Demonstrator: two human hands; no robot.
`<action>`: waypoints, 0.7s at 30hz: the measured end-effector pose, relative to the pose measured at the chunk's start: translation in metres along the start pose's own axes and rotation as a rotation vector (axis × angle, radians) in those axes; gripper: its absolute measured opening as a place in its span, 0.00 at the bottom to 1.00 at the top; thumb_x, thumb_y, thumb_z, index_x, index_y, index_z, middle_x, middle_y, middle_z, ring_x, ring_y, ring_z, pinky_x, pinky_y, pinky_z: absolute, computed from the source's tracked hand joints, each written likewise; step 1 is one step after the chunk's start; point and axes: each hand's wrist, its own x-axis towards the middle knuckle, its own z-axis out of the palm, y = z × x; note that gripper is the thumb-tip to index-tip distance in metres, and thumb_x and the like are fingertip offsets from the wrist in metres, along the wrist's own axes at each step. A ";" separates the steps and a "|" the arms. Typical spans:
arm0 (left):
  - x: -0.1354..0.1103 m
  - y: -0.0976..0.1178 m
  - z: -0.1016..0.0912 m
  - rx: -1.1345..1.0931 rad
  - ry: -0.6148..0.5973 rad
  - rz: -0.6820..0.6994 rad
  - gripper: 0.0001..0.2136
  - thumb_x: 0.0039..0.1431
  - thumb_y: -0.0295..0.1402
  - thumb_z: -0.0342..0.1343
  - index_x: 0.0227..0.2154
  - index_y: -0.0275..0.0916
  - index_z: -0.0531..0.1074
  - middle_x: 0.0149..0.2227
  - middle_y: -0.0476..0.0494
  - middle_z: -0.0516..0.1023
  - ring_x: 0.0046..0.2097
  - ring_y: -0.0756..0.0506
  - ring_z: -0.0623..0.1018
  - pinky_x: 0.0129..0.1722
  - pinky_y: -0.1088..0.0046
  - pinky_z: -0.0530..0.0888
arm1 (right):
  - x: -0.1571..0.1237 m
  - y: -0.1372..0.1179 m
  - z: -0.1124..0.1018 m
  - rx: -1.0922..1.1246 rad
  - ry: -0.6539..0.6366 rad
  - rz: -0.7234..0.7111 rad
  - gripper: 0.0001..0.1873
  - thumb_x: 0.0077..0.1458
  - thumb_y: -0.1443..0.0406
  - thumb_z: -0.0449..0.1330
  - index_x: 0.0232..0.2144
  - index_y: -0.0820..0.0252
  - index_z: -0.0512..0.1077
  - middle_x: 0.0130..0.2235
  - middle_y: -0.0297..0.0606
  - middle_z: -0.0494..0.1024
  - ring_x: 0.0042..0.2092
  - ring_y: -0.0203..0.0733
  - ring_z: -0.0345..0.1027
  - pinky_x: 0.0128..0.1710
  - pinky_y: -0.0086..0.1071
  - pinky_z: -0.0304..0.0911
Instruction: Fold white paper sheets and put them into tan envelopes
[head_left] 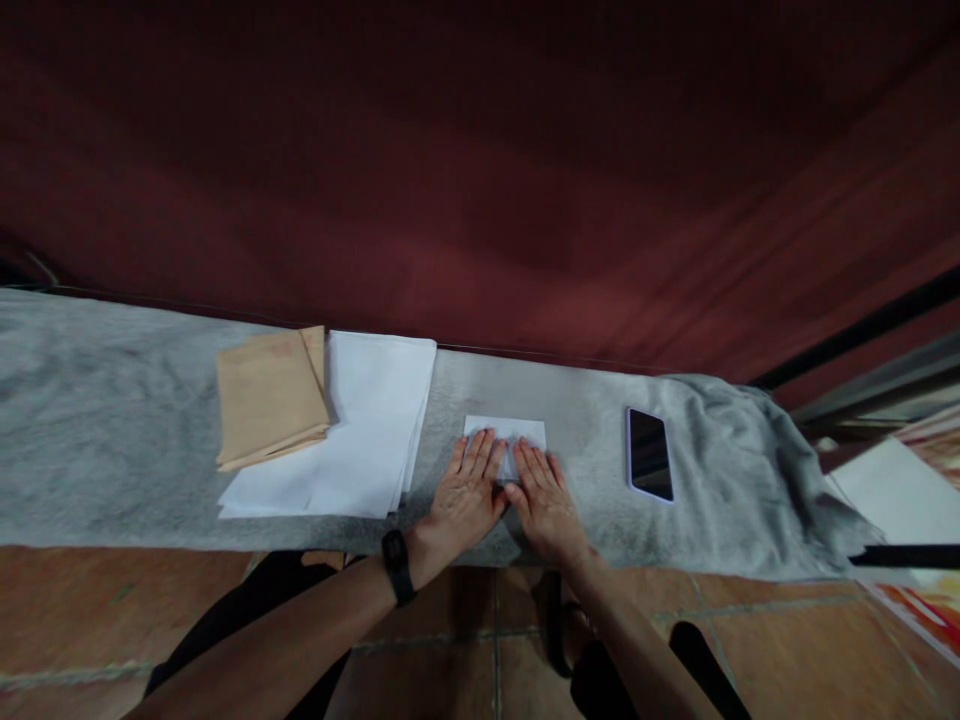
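Note:
A small folded sheet of white paper [505,424] lies flat on the grey cloth, its lower part covered by my hands. My left hand [466,496] presses on its left side, palm down with the fingers stretched out. On the right side of the paper rests my right hand [547,504], also flat with its fingers extended. The two thumbs meet just below the sheet. A black watch [397,566] is around my left wrist.
To the left, a stack of white paper sheets [367,430] lies partly under several brown envelopes [270,400]. A phone [649,454] lies right of my hands. The grey cloth [585,390] covers a narrow surface against a dark red wall [480,200]. Tiled floor [450,660] shows below.

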 end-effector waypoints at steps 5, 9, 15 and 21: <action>-0.001 -0.001 0.003 -0.018 0.002 0.004 0.30 0.67 0.42 0.49 0.67 0.32 0.57 0.71 0.30 0.54 0.72 0.35 0.53 0.70 0.50 0.51 | -0.004 0.001 0.003 -0.021 -0.031 0.016 0.31 0.72 0.58 0.44 0.71 0.62 0.47 0.70 0.47 0.56 0.70 0.48 0.50 0.69 0.51 0.45; -0.001 -0.004 0.000 -0.032 0.005 -0.008 0.30 0.68 0.46 0.48 0.67 0.36 0.57 0.70 0.31 0.56 0.71 0.34 0.56 0.69 0.47 0.53 | -0.005 0.009 0.000 -0.049 -0.034 0.069 0.31 0.72 0.57 0.43 0.71 0.64 0.50 0.70 0.47 0.56 0.70 0.50 0.51 0.69 0.51 0.45; 0.005 -0.017 0.001 -0.007 -0.019 -0.096 0.33 0.69 0.50 0.42 0.67 0.28 0.56 0.70 0.27 0.56 0.71 0.35 0.56 0.69 0.52 0.55 | -0.006 0.012 -0.002 -0.059 -0.037 0.107 0.31 0.72 0.56 0.43 0.71 0.64 0.50 0.70 0.48 0.56 0.70 0.51 0.51 0.69 0.51 0.46; 0.014 -0.031 0.000 0.028 -0.090 -0.237 0.33 0.70 0.47 0.40 0.67 0.27 0.56 0.70 0.28 0.57 0.71 0.35 0.56 0.70 0.52 0.51 | -0.006 0.014 -0.004 -0.072 -0.040 0.120 0.31 0.71 0.56 0.43 0.70 0.66 0.51 0.70 0.48 0.57 0.70 0.51 0.52 0.68 0.50 0.47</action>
